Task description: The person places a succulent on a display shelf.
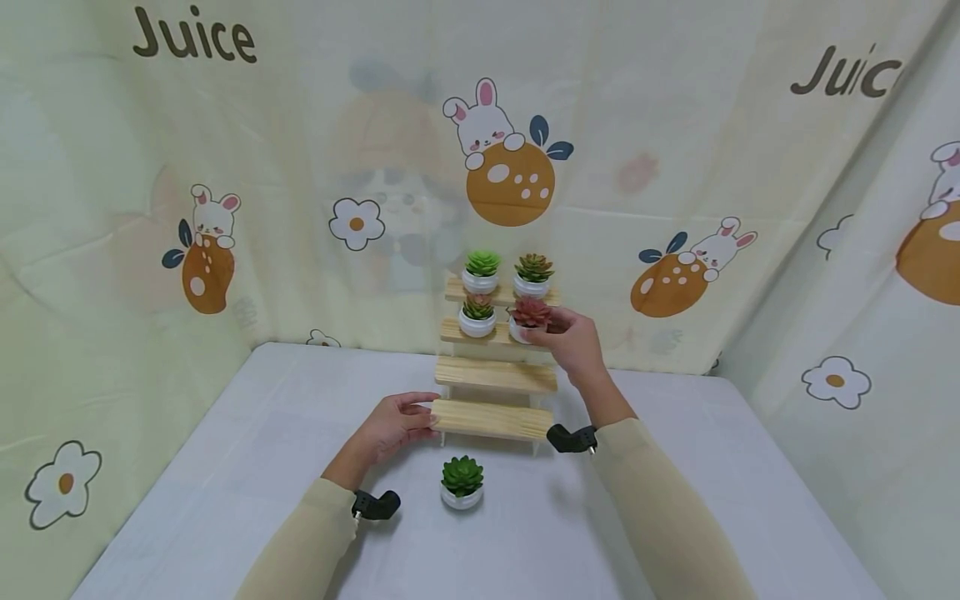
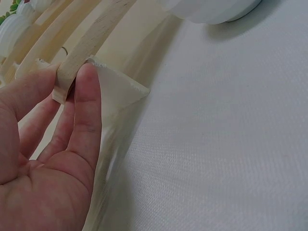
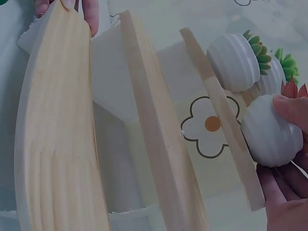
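A wooden step shelf (image 1: 495, 375) with several tiers stands at the back of the table. My left hand (image 1: 393, 425) pinches the left end of its lowest board (image 2: 79, 72), thumb on top and fingers beneath. With thumb and fingers my right hand (image 1: 576, 340) grips a red potted succulent (image 1: 531, 313) at the right of the second tier from the top; its white pot (image 3: 272, 131) is right at the board. Left of it sits a green potted succulent with reddish tips (image 1: 477, 315). On the tabletop in front of the shelf is a dark green potted succulent (image 1: 462, 482).
The top tier bears a bright green potted succulent (image 1: 481, 271) and a brownish-green one (image 1: 533, 275). Behind the shelf hangs a printed curtain (image 1: 405, 308), with another side at the right. A white cloth covers the table (image 1: 300, 433).
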`<move>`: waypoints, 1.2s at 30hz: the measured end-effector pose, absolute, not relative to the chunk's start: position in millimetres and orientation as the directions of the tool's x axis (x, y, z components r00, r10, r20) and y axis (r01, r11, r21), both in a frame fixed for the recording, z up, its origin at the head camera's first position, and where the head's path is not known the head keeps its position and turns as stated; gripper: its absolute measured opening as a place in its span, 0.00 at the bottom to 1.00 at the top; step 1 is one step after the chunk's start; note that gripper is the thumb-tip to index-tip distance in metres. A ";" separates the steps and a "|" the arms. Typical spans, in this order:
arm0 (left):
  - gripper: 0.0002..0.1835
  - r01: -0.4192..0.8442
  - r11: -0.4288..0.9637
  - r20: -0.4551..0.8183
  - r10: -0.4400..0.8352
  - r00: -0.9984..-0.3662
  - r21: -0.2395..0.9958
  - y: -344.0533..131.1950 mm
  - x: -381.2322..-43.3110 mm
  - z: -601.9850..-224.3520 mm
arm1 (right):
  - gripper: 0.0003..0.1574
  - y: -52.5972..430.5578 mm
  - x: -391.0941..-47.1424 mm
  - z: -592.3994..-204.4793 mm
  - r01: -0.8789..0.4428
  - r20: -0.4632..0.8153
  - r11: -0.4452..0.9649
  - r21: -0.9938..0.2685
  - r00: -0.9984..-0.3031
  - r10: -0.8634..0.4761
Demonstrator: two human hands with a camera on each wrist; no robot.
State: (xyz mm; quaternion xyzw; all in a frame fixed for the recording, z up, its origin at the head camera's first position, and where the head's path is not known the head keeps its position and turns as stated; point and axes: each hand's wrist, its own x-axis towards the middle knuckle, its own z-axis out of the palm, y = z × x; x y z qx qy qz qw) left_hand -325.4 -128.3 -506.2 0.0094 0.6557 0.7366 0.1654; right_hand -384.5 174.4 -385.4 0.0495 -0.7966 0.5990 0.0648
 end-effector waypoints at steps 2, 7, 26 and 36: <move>0.28 -0.229 -0.084 -0.201 0.258 -0.945 0.970 -127.6 -325.1 -506.0 | 0.33 174.1 -384.2 -386.2 -0.161 0.169 0.284 -0.945 -0.986 0.004; 0.28 -0.229 -0.086 -0.200 0.261 -0.944 0.970 -126.1 -323.6 -504.6 | 0.32 174.2 -382.9 -387.7 -0.163 0.177 0.297 -0.941 -0.984 0.021; 0.27 -0.220 -0.069 -0.196 0.259 -0.946 0.973 -123.7 -324.6 -507.9 | 0.49 182.8 -343.7 -401.6 -0.169 0.198 0.230 -0.958 -0.974 0.110; 0.28 -0.218 -0.069 -0.194 0.256 -0.947 0.973 -126.4 -323.3 -504.3 | 0.49 162.6 -300.1 -440.7 -0.272 0.289 0.139 -0.952 -0.949 0.122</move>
